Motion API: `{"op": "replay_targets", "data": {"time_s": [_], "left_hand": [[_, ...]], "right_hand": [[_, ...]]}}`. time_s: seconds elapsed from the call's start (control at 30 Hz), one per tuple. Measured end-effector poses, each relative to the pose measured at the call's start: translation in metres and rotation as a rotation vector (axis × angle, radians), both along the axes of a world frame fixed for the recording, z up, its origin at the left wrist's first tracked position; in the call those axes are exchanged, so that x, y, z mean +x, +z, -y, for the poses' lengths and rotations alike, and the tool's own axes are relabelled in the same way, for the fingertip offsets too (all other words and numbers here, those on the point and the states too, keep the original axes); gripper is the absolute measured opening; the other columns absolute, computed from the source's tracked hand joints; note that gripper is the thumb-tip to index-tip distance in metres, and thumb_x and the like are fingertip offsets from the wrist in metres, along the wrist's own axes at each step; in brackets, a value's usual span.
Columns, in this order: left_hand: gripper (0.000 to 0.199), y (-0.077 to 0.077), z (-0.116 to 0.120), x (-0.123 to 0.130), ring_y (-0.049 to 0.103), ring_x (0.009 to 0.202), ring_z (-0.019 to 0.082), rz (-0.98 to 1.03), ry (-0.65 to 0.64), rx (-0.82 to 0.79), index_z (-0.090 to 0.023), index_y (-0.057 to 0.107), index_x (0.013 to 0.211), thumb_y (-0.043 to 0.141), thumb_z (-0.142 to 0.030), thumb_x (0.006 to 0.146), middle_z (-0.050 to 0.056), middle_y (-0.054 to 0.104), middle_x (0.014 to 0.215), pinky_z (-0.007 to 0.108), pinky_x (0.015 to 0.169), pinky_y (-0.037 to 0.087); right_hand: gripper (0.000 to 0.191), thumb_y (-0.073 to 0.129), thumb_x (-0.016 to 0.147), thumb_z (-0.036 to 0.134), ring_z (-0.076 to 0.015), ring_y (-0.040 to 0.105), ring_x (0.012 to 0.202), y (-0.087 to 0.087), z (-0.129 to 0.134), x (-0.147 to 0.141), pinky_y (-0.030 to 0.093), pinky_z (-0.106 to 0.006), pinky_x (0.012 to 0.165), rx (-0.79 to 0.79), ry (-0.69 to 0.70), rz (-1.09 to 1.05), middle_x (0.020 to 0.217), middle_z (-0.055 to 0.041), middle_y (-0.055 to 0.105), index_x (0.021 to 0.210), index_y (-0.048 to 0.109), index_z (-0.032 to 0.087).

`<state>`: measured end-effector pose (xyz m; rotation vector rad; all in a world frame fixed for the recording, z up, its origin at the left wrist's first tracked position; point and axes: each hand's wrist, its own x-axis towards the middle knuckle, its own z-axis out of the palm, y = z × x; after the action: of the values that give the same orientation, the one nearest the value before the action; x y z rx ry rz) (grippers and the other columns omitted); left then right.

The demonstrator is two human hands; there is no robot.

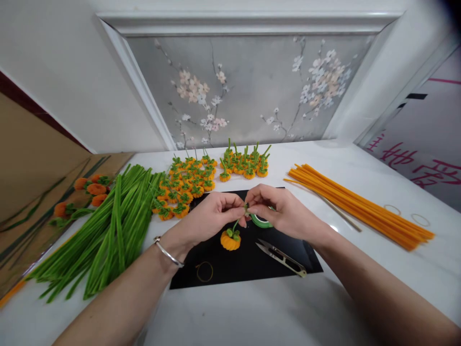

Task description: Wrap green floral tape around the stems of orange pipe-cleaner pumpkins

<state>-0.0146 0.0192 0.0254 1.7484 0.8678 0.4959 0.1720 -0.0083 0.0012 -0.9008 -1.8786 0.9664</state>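
Observation:
A small orange pipe-cleaner pumpkin [230, 241] with green leaves hangs low over or rests on the black mat [216, 275]; I cannot tell which. Its thin green stem rises to my fingertips. My left hand [220, 211] is closed, thumb and fingers pinching the stem. Closed as well, my right hand [270, 204] meets it fingertip to fingertip at the stem's top. A pale green bit shows between them, too small to identify. A roll of green tape [262, 222] sits partly hidden under my right hand. Thread snips [283, 258] lie on the mat nearby.
Green pipe cleaners [115, 226] are heaped at left, beside orange flower-like pieces [97, 188] on cardboard. Finished-looking pumpkins [185, 185] stand in rows behind, with more long-stemmed pumpkins [247, 163] alongside. Orange pipe cleaners [360, 206] lie at right by a thin stick [340, 212].

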Motion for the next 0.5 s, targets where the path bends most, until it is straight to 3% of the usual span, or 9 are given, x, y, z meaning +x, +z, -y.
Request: {"op": "replay_targets", "data": {"time_s": [0.37, 0.5], "left_hand": [[0.033, -0.0005, 0.0013, -0.0025, 0.056, 0.070, 0.011, 0.004, -0.034, 0.000, -0.015, 0.065, 0.068, 0.047, -0.032, 0.090, 0.002, 0.065, 0.073, 0.021, 0.067, 0.042], [0.020, -0.0058, 0.0015, 0.0006, 0.056, 0.063, 0.010, 0.015, 0.048, -0.048, -0.014, 0.063, 0.066, 0.063, -0.029, 0.080, 0.001, 0.064, 0.066, 0.021, 0.063, 0.043]], "right_hand": [[0.010, 0.052, 0.085, 0.014, -0.0095, 0.050, 0.062, -0.0024, -0.0006, 0.0001, 0.037, -0.021, 0.057, 0.052, -0.107, 0.077, 0.070, 0.0027, 0.061, 0.080, 0.059, 0.018], [0.011, 0.050, 0.084, 0.013, -0.0094, 0.047, 0.061, -0.0037, -0.0013, -0.0005, 0.035, -0.021, 0.056, 0.063, -0.122, 0.108, 0.068, 0.0027, 0.059, 0.078, 0.059, 0.018]]}}
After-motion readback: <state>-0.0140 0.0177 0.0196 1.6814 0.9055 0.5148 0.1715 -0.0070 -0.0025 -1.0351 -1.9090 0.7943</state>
